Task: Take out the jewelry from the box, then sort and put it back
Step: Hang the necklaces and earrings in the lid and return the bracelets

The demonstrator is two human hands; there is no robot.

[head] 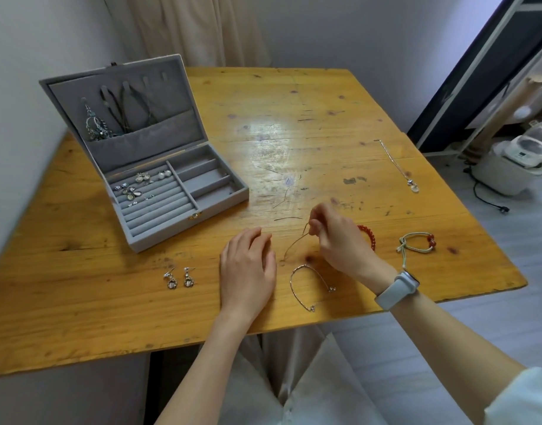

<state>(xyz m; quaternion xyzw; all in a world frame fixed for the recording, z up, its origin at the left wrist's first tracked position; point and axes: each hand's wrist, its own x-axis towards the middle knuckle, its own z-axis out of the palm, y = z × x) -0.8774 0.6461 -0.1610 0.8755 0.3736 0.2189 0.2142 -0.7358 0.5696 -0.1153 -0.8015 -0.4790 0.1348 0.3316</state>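
The right hand (337,237) covers most of a red bead bracelet (369,236), so only an arc of round glossy beads shows past the knuckles. That hand pinches one end of a thin metal chain (294,243) between curled fingertips; the chain's other end trails down onto the wooden worktop (325,118), and it is too fine to make out any links. The left hand (248,271) rests flat on the worktop, fingers relaxed and straight, holding nothing.

Just in front of the right hand lies a silver bracelet (306,286) in an open loop. A pair of drop earrings (180,278) lies left of the left hand, their stones too small to read. A woven cord bracelet (417,243) with red beads sits to the right, and a long necklace (398,165) with a pale pendant lies further back.

The grey velvet jewelry box (159,185) stands open at the left, with small earrings in its ribbed rolls and tangled pieces hanging in the lid.
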